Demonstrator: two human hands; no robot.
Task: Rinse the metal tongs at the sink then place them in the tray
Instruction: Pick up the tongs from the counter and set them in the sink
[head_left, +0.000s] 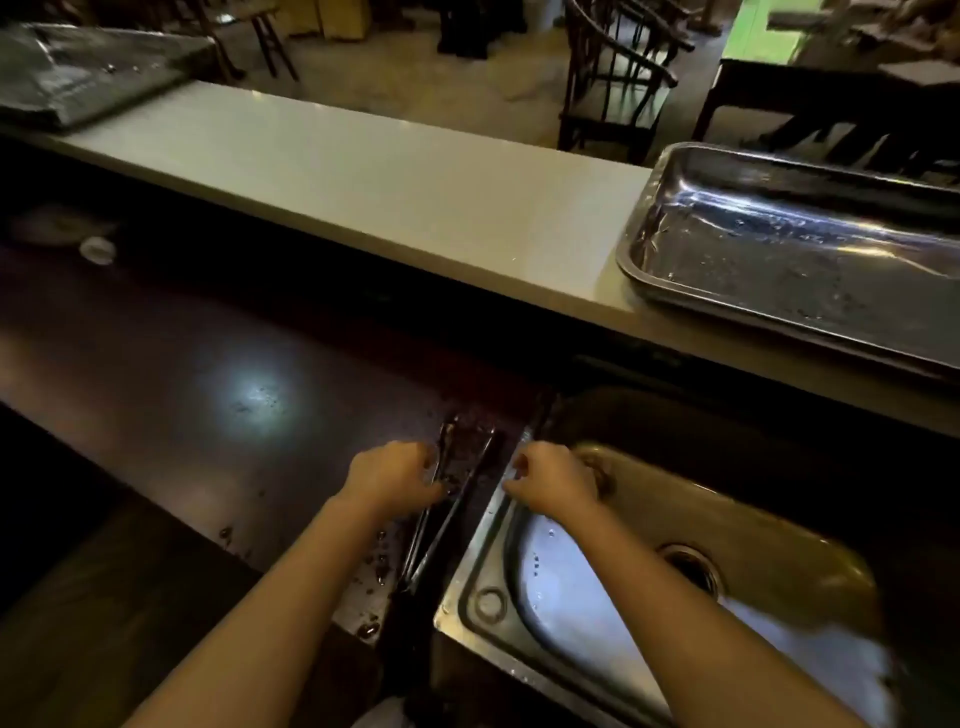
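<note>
The metal tongs (451, 512) lie flat on the dark wet counter just left of the sink (480, 566), their tips pointing away from me. My left hand (392, 475) rests on their left arm with curled fingers that touch it; a firm grip cannot be made out. My right hand (553, 480) hovers over the sink's left rim with its fingers bent and holds nothing. The steel tray (644, 244) sits on the raised pale ledge at the far right, wet inside. The sink basin is steel, with a round drain (691, 564).
A pale raised ledge (363, 171) runs across behind the dark counter (182, 374). A flat grey board (78, 78) lies at its far left end. A small round pale object (97, 249) sits on the counter at the left. Chairs and tables stand beyond the ledge.
</note>
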